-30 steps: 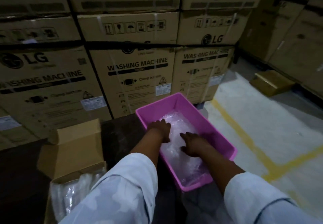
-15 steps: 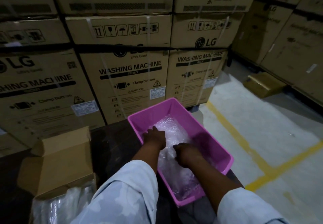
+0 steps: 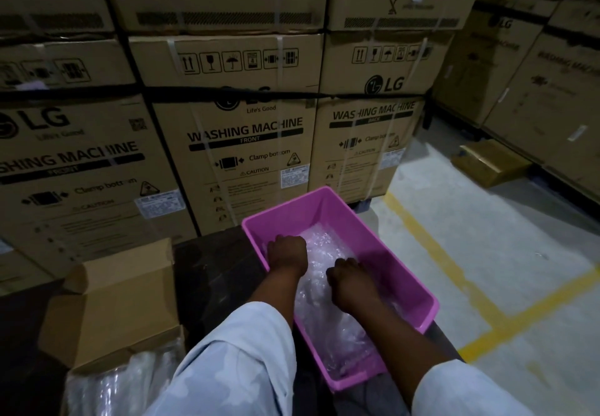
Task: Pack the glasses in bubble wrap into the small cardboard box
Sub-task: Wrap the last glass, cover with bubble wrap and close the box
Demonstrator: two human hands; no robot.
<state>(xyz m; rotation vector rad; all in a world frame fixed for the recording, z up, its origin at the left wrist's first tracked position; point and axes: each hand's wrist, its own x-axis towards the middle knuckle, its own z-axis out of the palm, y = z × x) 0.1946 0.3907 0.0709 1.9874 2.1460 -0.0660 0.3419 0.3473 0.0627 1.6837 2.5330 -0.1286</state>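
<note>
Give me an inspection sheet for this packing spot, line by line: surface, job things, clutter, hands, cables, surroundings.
Surface: dark table, dimly lit.
Job's things: pink plastic bin holds bubble wrap; no glasses can be made out inside the wrap. Small cardboard box stands open, left of the bin.
Clutter: clear plastic wrap in front of the box.
Hands: left hand and right hand both inside the bin, fingers curled into the bubble wrap.
Cables: nothing seen.
Surroundings: stacked washing machine cartons behind; concrete floor with yellow lines; a small carton on the floor at right.
</note>
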